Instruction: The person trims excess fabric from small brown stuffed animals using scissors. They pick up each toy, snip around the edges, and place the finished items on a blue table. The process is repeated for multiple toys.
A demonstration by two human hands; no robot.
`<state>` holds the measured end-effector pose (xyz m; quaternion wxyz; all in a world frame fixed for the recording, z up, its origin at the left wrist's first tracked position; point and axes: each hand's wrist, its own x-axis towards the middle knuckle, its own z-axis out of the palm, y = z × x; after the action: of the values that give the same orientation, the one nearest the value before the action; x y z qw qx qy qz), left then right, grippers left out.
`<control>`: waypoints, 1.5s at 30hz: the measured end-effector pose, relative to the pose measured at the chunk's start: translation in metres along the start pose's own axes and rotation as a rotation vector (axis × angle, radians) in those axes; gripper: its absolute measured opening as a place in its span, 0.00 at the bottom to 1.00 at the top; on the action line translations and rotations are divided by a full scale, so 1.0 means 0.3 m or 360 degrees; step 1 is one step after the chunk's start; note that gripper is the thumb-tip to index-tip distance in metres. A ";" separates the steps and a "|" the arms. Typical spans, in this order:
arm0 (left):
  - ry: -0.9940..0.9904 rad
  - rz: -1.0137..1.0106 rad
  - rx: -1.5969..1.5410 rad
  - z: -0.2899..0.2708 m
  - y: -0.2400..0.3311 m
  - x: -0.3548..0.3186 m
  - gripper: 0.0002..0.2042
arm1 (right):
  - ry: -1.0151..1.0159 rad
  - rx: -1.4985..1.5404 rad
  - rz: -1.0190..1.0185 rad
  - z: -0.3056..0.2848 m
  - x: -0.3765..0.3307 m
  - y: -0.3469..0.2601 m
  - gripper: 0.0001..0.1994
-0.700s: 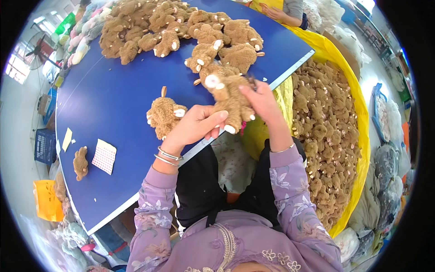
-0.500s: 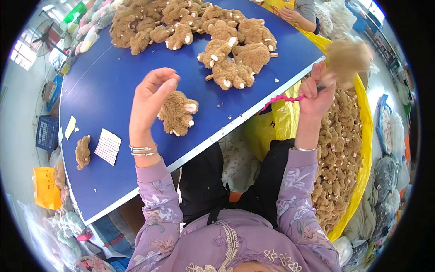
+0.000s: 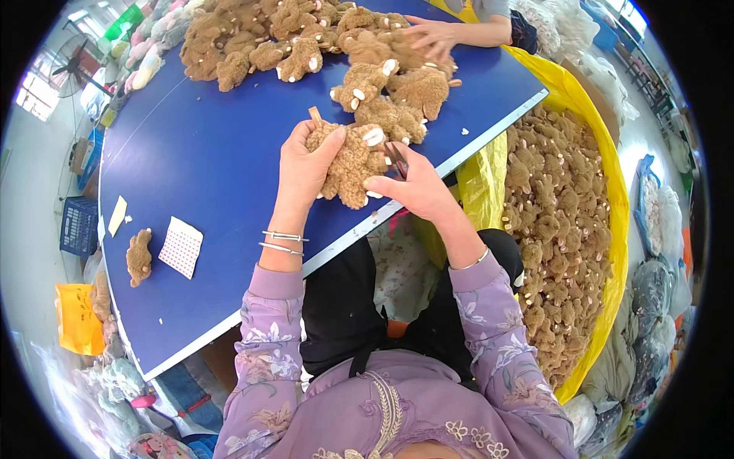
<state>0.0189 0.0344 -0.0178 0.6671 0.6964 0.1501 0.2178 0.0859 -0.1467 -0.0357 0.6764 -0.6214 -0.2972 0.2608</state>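
Both hands, left (image 3: 302, 164) and right (image 3: 417, 191), grip a brown plush bear (image 3: 352, 161) beside the bear-filled yellow bag (image 3: 604, 222).

White dotted label sheet (image 3: 181, 246) & yellow slip (image 3: 117, 215), table's left.

Person seen from above. Upper garment: lilac long-sleeved top printed with pale floral sprays on both sleeves, with cream embroidered trim running down the front of the chest. Lower garment: black, covering the lap. Left hand (image 3: 304, 162): bare, sleeve ending short of the wrist, two thin silver bangles lying side by side just above the cuff. Right hand (image 3: 419, 191): bare, one thin silver bangle at the wrist, just above the sleeve's edge.
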 end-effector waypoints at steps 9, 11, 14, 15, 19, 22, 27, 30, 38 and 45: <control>-0.0117 -0.0127 -0.0510 0.038 -0.026 0.001 0.13 | 0.0244 0.0421 -0.0079 -0.054 -0.002 -0.001 0.06; 0.0108 -0.0047 -0.0769 0.011 -0.037 0.031 0.12 | 0.0320 0.0790 -0.0319 -0.094 -0.001 -0.008 0.04; 0.0237 0.0090 -0.0786 -0.002 -0.011 0.018 0.12 | 0.0466 0.0653 -0.0294 -0.184 -0.013 -0.046 0.08; 0.0250 0.0101 -0.0733 0.021 -0.014 0.014 0.12 | 0.0585 0.0556 -0.0175 -0.170 -0.014 -0.044 0.09; 0.0314 0.0146 -0.0640 0.086 -0.008 0.009 0.11 | 0.0401 -0.0110 -0.0030 -0.103 -0.008 -0.039 0.19; 0.0355 0.0248 -0.0490 0.122 -0.008 0.009 0.09 | 0.0348 0.0085 -0.0053 -0.056 -0.022 -0.050 0.19; 0.0277 0.0277 -0.0364 0.149 0.025 -0.019 0.08 | 0.0559 -0.0097 -0.0251 -0.069 -0.017 -0.024 0.16; 0.0294 0.0303 -0.0396 0.150 0.007 -0.013 0.08 | 0.0517 0.0001 -0.0182 -0.067 -0.022 -0.042 0.13; 0.0334 0.0234 -0.0396 0.147 0.018 -0.018 0.07 | 0.0445 0.0120 -0.0213 -0.089 -0.021 -0.035 0.08; 0.0347 0.0442 -0.0246 0.148 -0.013 -0.016 0.07 | 0.0082 0.0436 0.0100 -0.083 -0.042 -0.061 0.08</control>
<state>0.0374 -0.0063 -0.0228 0.6620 0.6293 0.1068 0.3928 0.0950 -0.1747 -0.0197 0.7537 -0.5388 -0.2218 0.3041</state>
